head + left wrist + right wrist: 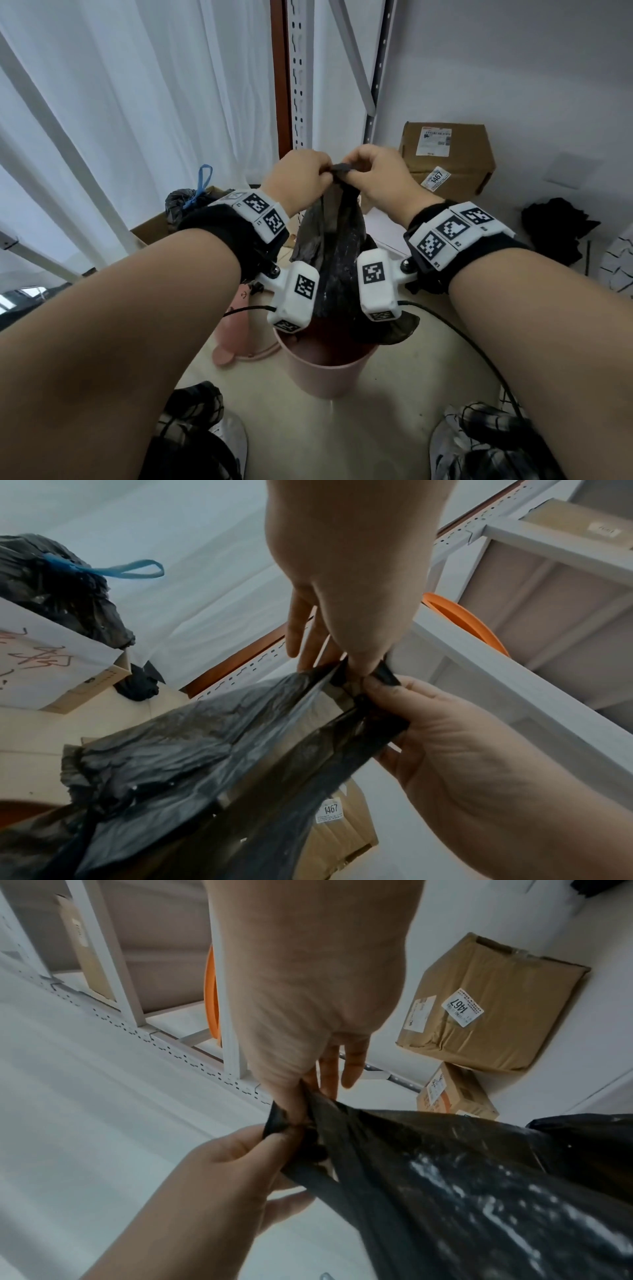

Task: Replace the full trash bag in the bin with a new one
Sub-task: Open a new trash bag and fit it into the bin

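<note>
Both hands meet at about twelve o'clock above the pink bin (325, 368), pinching the top edge of a thin black trash bag (337, 240) whose body hangs down from their fingers into the bin's mouth. The left hand (301, 174) has its thumb and forefinger curled tight on the bag's folded edge, the remaining fingers hanging looser behind, as the left wrist view shows; the right hand (375, 174) nips the same edge just beside it, so the two grips nearly touch. Holding it so close together looks like an effort to rub or peel the two layers of the bag's mouth apart, which suggests this is the fresh liner being opened rather than the full one being lifted out. That reading is backed by a tied dark bag with a blue drawstring (198, 192) sitting in an open box at about ten o'clock from the bin, apparently the old load already set aside. The bag is kept right over the bin so that, once its mouth parts, it can drop in and be folded over the rim. A brown cardboard parcel (448, 154) sits on the floor at about one o'clock, well apart from the work. Thin film like this clings, so the layers may resist separating.
</note>
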Demonstrator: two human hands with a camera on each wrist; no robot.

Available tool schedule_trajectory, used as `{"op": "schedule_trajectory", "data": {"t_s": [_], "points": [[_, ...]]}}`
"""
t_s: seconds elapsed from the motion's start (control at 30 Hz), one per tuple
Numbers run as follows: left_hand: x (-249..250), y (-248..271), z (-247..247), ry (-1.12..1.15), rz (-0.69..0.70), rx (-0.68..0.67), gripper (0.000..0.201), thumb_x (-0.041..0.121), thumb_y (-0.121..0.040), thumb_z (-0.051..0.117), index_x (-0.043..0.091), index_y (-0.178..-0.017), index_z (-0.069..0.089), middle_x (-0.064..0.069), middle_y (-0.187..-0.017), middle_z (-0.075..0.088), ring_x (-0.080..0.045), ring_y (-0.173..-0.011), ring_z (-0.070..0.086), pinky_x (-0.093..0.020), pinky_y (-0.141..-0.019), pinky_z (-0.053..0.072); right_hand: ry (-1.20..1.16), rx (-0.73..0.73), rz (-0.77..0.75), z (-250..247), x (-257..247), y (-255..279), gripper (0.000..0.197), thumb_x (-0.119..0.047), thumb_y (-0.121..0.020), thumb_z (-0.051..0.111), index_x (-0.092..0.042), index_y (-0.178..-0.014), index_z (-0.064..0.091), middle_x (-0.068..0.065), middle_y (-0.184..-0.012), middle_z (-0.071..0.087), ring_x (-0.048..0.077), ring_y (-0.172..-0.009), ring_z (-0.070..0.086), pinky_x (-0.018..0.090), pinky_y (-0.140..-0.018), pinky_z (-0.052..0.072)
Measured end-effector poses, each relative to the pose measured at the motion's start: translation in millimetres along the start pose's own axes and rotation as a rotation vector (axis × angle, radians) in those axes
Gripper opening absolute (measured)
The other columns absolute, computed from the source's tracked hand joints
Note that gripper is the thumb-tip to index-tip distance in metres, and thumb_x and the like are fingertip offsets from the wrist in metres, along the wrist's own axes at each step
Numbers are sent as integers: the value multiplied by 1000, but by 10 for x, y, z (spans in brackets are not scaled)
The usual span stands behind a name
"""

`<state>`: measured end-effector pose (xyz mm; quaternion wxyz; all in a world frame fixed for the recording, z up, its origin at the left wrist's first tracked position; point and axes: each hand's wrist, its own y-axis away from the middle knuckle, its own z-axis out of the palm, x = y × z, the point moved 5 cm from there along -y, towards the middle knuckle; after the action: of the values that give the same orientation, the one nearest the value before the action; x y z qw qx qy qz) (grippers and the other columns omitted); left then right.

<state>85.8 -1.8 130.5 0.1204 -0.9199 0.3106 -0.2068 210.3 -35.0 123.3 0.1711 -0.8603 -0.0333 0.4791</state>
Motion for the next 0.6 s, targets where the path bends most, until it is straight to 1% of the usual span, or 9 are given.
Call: {"op": "schedule_trajectory", "data": {"t_s": [0.03,0.1,0.17,0.27,0.37,0.43,0.5,0.57,0.6], "points": [[-25,3,-23,-8,-26,19,24,15,-92,47,4,-103,65,-14,-98,66,-28,-95,60,-27,-75,38,56,32,17,-5,22,-11,12,-5,-85,63,-17,-84,63,0,-79,61,16,-73,59,17,-57,51],[-157,39,-64,13,-112,60,25,13,-92,46,5,-105,65,-14,-105,63,-28,-98,59,-30,-80,41,237,64,60,-52,107,-11,15,-4,-85,58,-12,-95,66,2,-87,60,19,-80,57,26,-69,48],[-366,111,-137,54,-230,140,26,14,-93,45,7,-108,64,-15,-116,52,-28,-102,56,-35,-89,44,453,-2,120,-97,260,33,16,-4,-85,54,-4,-93,67,7,-88,62,23,-81,57,26,-71,43],[-599,189,-294,136,-352,277,28,10,-93,42,5,-113,61,-18,-124,44,-32,-104,55,-33,-95,41,653,-51,254,-195,582,95,18,-9,-83,56,1,-88,71,15,-91,69,31,-88,64,32,-76,51],[-775,208,-272,272,-499,308,30,3,-91,36,-1,-115,55,-21,-120,55,-34,-109,55,-33,-92,40,577,61,421,-323,747,110,21,-11,-83,55,-2,-94,70,16,-98,70,32,-91,66,35,-81,55],[-851,257,-167,434,-602,324,27,0,-87,34,5,-106,53,-22,-114,60,-35,-105,58,-39,-90,45,506,154,478,-377,763,95,22,-13,-88,53,-1,-98,68,17,-102,70,33,-96,65,36,-84,55],[-901,283,-45,636,-668,342,24,1,-84,33,13,-97,49,-25,-111,60,-35,-87,61,-44,-74,50,367,262,493,-390,735,95,19,-11,-92,50,-2,-98,66,16,-107,66,34,-104,61,39,-88,53],[-927,284,62,829,-711,322,21,3,-85,37,16,-98,48,-27,-99,61,-25,-63,51,-34,-57,43,84,335,508,-337,711,113,19,-5,-92,44,-13,-85,60,13,-107,59,34,-105,58,47,-84,56],[-921,276,100,919,-720,306,20,4,-87,40,14,-102,49,-22,-86,59,-20,-58,46,-32,-52,38,-67,365,523,-309,712,115,24,-3,-92,42,-18,-78,55,11,-105,57,33,-101,58,46,-78,57]]}}
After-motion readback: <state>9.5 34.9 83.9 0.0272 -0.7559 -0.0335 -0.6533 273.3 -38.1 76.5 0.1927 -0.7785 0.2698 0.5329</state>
